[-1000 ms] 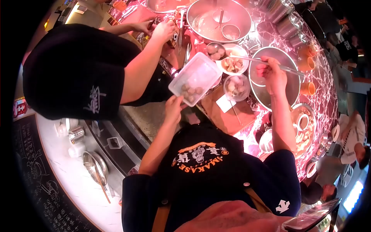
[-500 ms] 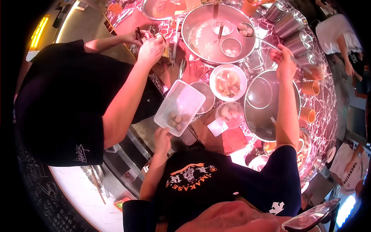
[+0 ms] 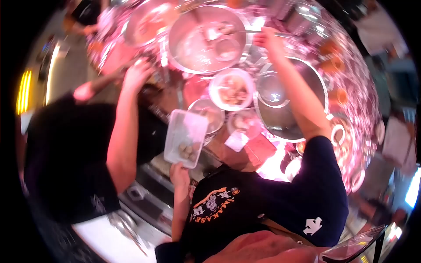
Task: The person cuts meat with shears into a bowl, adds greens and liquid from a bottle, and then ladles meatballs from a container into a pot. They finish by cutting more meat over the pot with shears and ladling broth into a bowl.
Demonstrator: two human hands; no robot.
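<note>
My left hand (image 3: 179, 175) grips the near end of a translucent plastic tub (image 3: 186, 136), which holds several small round pieces (image 3: 187, 151) at its lower end. My right hand (image 3: 268, 39) is closed on the long handle of a ladle (image 3: 252, 31), whose head is over the large steel pot (image 3: 173, 55) at the top. The ladle's contents are blurred. Between the hands stands a white bowl of food (image 3: 232, 89), with a second steel pot (image 3: 291, 129) to its right, under my right forearm.
At the left a co-worker (image 3: 66, 162) in black works with both hands by the counter. Another steel pan (image 3: 151, 22) stands at the top left. Orange cups (image 3: 338, 96) and metal canisters line the right side. People stand beyond the counter.
The view has shifted, so pots and bowls appear further left. The ladle head has moved from the pot's right side toward its middle. My left hand still holds the tub.
</note>
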